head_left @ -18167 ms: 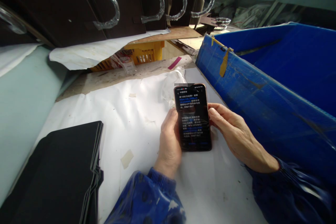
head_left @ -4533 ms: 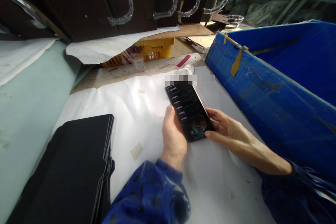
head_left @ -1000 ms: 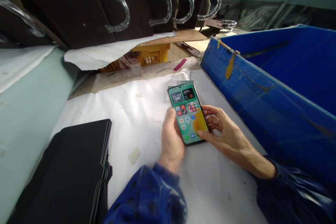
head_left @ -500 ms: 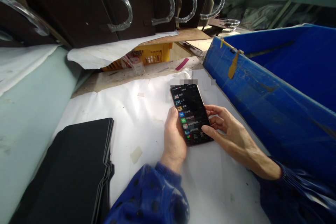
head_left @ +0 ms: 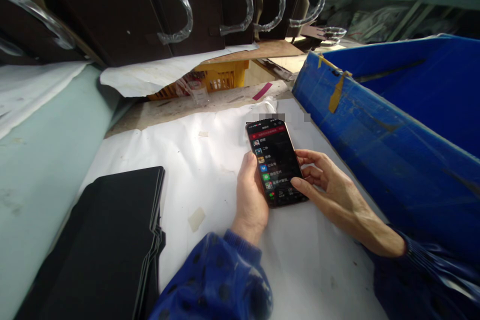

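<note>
A smartphone [head_left: 279, 165] with a dark screen is held up over the white paper, tilted slightly to the left. On its screen is a list with small icons and a red bar near the top. My left hand [head_left: 250, 195] is closed around the phone's left edge, thumb along the side and the other fingers hidden behind. My right hand [head_left: 330, 185] grips the lower right edge, its fingertips at the side and its thumb over the screen's lower corner. Both arms wear blue dotted sleeves.
A stack of black sheets [head_left: 108, 230] lies on the white paper [head_left: 210, 170] at left. To the right stands a blue bin [head_left: 360, 125]. Dark cases with plastic-wrapped handles [head_left: 180, 15] line the back, above a yellow crate [head_left: 228, 77].
A red bar has appeared near the top of the phone's screen, and the list below has shifted down. Both hands keep their grip; the whole view has shifted slightly.
</note>
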`<state>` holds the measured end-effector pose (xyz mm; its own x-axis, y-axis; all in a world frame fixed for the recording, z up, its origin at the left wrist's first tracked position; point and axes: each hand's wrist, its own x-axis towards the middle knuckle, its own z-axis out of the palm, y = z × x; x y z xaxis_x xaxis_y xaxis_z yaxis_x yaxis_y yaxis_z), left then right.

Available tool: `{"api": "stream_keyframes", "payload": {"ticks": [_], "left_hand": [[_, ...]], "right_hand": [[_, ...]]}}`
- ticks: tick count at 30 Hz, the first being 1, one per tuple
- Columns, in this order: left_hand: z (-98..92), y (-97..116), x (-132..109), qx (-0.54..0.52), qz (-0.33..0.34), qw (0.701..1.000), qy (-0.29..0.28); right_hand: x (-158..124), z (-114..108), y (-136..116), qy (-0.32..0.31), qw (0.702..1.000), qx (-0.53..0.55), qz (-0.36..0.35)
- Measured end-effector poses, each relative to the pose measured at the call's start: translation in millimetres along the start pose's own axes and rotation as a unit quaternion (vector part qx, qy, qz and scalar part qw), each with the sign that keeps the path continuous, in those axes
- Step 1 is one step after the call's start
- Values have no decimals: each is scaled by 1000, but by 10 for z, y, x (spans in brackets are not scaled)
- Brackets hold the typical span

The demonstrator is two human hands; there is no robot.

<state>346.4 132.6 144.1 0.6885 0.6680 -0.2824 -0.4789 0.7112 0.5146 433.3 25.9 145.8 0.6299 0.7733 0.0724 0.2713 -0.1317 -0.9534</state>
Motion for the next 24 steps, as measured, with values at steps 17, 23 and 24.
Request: {"api": "stream_keyframes", "payload": {"ticks": [17,23,24], "left_hand": [[-43,-36,32,9,0,1000,-19],[-49,-42,44,-7,-4,1000,-17],[-52,-44,46,-9,-2,1000,-14]], "right_hand": [[-26,-19,-27,-1,1000,-8,6],[-23,-14,-27,0,1000,-7,2],[-23,-17,-24,1,1000,-9,2]]}}
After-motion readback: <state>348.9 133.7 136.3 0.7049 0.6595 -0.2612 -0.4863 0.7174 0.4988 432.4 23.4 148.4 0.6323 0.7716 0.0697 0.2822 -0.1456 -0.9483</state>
